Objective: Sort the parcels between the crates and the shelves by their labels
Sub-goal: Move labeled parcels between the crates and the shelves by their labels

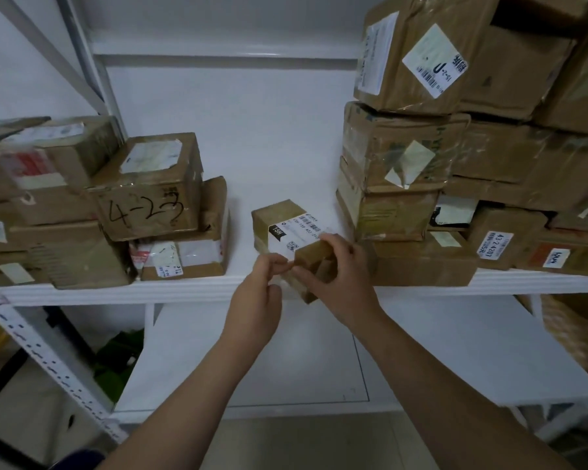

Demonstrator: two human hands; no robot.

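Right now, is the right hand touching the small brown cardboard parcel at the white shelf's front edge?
Touching. The head view shows the right hand curling its fingers over the small brown cardboard parcel.

The right hand (336, 276) covers much of the small parcel (314, 256) and a corner of the label (297, 234) on the box (275, 214) behind; whether the left hand (255, 293) pinches that parcel cannot be told; the right-hand stack (523, 164) runs off the frame; the left-hand boxes (31, 184) are blurred.
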